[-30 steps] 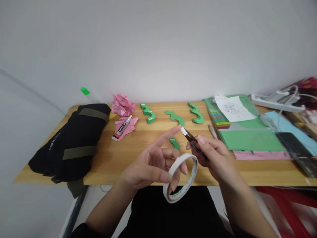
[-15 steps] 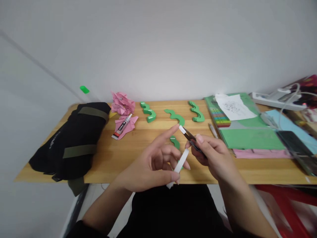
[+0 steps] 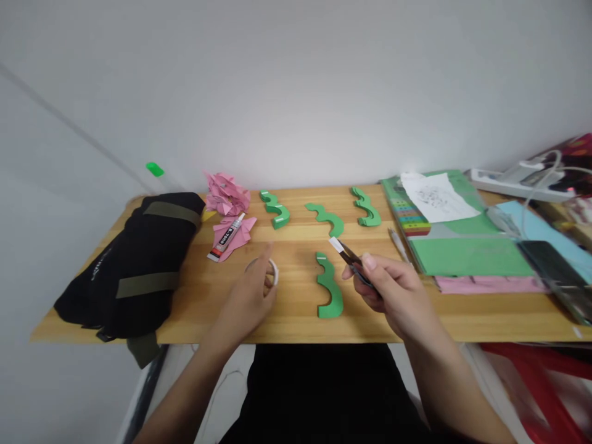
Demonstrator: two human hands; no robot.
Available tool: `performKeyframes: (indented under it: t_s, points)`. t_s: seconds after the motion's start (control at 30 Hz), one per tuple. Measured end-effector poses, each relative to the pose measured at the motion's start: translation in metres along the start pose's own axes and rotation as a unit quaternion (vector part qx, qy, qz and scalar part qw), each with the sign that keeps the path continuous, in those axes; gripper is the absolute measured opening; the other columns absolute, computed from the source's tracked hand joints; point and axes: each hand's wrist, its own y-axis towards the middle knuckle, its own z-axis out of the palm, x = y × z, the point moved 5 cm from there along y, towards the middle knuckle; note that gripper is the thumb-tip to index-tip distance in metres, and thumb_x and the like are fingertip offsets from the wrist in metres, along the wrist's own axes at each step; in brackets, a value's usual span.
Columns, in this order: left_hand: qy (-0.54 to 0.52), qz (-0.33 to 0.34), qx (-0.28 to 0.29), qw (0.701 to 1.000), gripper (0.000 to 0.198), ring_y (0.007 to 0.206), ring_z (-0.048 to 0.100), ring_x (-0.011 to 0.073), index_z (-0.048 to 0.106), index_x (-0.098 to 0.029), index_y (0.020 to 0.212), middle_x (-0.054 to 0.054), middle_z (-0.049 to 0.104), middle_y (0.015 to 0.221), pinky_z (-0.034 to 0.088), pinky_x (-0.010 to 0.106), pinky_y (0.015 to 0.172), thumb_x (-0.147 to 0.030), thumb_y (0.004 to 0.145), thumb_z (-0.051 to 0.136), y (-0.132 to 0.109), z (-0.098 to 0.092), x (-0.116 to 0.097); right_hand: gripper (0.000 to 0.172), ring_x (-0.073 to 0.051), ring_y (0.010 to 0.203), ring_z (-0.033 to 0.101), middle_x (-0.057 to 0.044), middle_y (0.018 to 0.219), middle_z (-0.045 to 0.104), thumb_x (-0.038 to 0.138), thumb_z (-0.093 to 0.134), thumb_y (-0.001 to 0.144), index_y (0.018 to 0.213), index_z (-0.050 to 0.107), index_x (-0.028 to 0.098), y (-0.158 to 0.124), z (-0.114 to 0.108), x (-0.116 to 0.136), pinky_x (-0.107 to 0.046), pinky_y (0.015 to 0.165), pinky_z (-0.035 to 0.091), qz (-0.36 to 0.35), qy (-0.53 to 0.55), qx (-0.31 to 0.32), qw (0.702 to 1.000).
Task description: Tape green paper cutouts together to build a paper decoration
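Observation:
My right hand (image 3: 393,287) grips a pair of dark scissors (image 3: 357,264), pointing up and left. A short white piece of tape (image 3: 337,245) clings to the blade tips. Over the left middle of the table, my left hand (image 3: 250,299) has its fingers curled round a roll of white tape (image 3: 276,272), mostly hidden behind the hand. Between the hands lies a wavy green cut-out piece (image 3: 330,290) with a small white strip near its top. Farther back are another wavy green piece (image 3: 327,219) and two green stacks, left (image 3: 277,209) and right (image 3: 366,208).
A glue tube (image 3: 226,239) rests on pink paper, beside crumpled pink paper (image 3: 226,194). A black bag (image 3: 134,259) fills the table's left end. To the right are a pen (image 3: 398,243), green sheets (image 3: 472,256), a phone (image 3: 550,271) and a power strip (image 3: 509,182).
My left hand has moved left and away from the scissors, taking the tape roll with it. The near green piece is now uncovered. My right hand stays nearly in place, holding the scissors.

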Motion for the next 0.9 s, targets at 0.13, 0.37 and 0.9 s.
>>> performKeyframes:
  t_s: [0.13,0.37,0.9]
  points:
    - [0.088,0.048,-0.070,0.993,0.017,0.086,0.064,0.0233,0.066,-0.015,0.094,0.010,0.068,0.093,0.052,0.037,0.078,-0.014,0.081,0.056,0.001,-0.002,-0.005,0.055,-0.004,0.041,0.022,0.007,0.049,0.033,0.067,0.059,0.081,0.071,0.068,0.014,0.000,0.006,-0.008,-0.020,0.037,0.012,0.009,0.008,0.016,1.000]
    - [-0.058,0.126,-0.073,0.988,0.011,0.075,0.065,0.0134,0.063,-0.018,0.095,0.001,0.069,0.083,0.051,0.023,0.066,-0.017,0.087,0.057,0.008,0.017,-0.059,0.051,-0.005,0.042,0.022,0.006,0.050,0.034,0.065,0.059,0.083,0.071,0.065,0.016,-0.003,0.013,-0.013,-0.020,0.037,0.013,0.002,-0.001,0.020,1.000]
    - [0.112,0.004,0.054,0.992,0.014,0.067,0.063,0.0185,0.060,-0.019,0.066,0.003,0.067,0.069,0.045,0.029,0.064,-0.019,0.080,0.061,0.041,0.081,-0.023,0.053,-0.005,0.038,0.024,0.006,0.048,0.038,0.071,0.063,0.075,0.070,0.061,0.018,0.029,-0.028,-0.027,-0.022,0.037,0.013,0.005,0.077,-0.052,0.996]
